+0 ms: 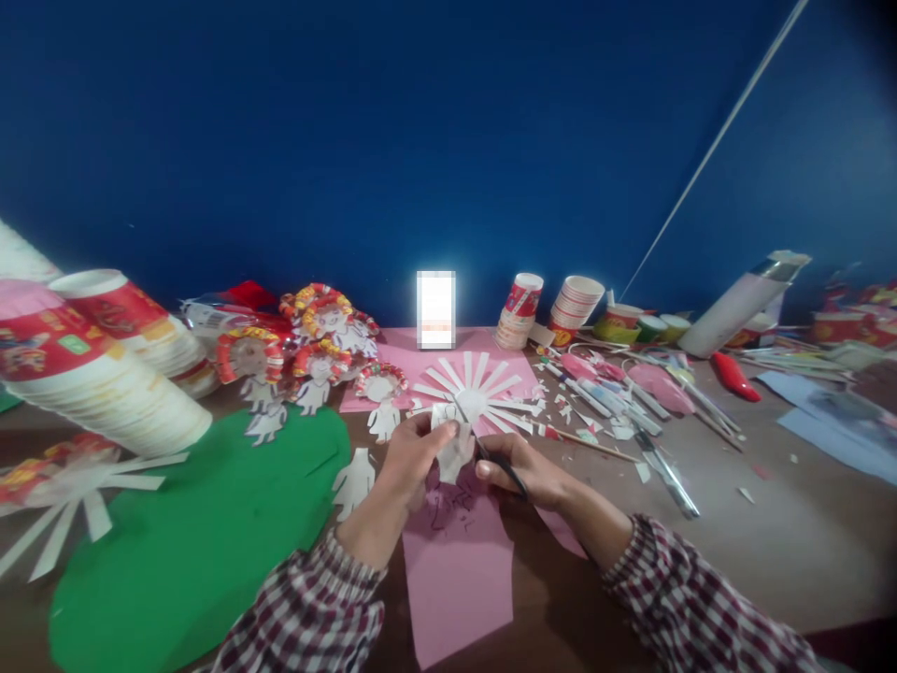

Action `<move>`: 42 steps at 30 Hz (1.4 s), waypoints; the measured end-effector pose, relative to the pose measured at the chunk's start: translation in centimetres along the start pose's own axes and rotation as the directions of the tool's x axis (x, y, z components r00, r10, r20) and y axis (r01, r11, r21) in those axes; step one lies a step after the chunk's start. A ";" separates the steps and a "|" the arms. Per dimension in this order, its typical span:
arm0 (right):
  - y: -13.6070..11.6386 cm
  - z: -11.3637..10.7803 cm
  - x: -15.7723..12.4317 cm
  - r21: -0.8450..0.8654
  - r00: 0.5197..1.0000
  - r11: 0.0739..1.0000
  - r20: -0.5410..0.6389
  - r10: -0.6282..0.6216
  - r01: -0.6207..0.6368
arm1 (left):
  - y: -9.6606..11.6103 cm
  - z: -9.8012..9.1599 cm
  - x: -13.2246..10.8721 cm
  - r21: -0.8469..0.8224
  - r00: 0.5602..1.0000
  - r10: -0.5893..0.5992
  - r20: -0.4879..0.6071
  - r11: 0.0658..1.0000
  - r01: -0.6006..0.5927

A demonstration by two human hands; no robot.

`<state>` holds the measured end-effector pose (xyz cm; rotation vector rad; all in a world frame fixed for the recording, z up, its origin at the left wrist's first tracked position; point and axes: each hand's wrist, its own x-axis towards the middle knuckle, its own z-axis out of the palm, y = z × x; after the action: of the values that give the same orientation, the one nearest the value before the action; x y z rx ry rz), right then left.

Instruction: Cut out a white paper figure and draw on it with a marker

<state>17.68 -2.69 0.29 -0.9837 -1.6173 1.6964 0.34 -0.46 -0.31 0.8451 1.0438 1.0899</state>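
Between finger and thumb, my left hand (412, 460) grips a white paper cutout (454, 455) shaped like a small figure. My right hand (525, 467) is closed on a pair of dark-handled scissors (505, 467), whose blades reach to the cutout's upper right edge. Beneath both hands lies a pink paper sheet (459, 589) with dark marks or scraps on it. Just beyond is a cup cut into white strips fanned out like rays (473, 402). Another white figure cutout (354, 481) lies beside my left wrist.
Stacked paper cups (133, 402) lean at the left, near a green paper sheet (210, 551). Several figures with red-yellow rings (250, 360) stand behind it. Cup stacks (576, 308) rise at the back. Markers (592, 393), scraps and a cutter knife (665, 472) cover the right side.
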 end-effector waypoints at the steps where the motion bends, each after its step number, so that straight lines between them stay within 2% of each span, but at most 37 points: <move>1: -0.1 0.0 0.0 -0.013 1.000 1.000 -0.002 0.000 0.000 | 0.0 -0.1 0.0 0.011 1.000 -0.006 0.000 1.000 0.006; 7: -0.3 -0.1 0.0 -0.056 1.000 0.998 -0.004 0.003 -0.004 | 0.8 -0.3 -0.1 0.076 1.000 0.015 -0.016 0.997 -0.014; 12: -0.5 -0.1 -0.1 -0.080 0.999 0.996 0.010 0.040 -0.039 | 1.5 -0.5 -0.1 0.108 0.999 0.008 0.049 0.994 -0.014; 15: -0.5 0.0 -0.1 -0.101 0.998 0.993 0.007 0.059 -0.058 | 1.5 -0.5 0.0 0.129 1.000 0.015 0.022 0.991 -0.017; 18: -0.4 0.0 -0.1 -0.099 0.998 0.993 -0.002 0.056 -0.056 | 1.3 -0.5 0.0 0.117 1.000 0.026 -0.003 0.993 -0.026; 25: -0.1 -0.2 0.0 -0.083 1.000 0.996 -0.007 0.028 -0.028 | 1.4 -0.4 -0.1 0.059 0.999 0.034 0.028 0.998 -0.035; 33: 0.0 -0.3 0.0 -0.106 1.000 0.994 0.010 0.016 -0.015 | 1.7 -0.6 -0.1 0.064 0.997 -0.030 0.073 0.998 0.025; 42: 0.2 -0.4 0.0 -0.160 1.000 0.987 -0.001 0.000 0.000 | 1.9 -0.4 -0.2 0.065 0.997 -0.042 0.057 0.997 0.038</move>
<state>18.02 -2.49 0.07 -1.0607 -1.7751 1.5853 -0.65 -0.17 1.37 0.8984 1.0474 0.9968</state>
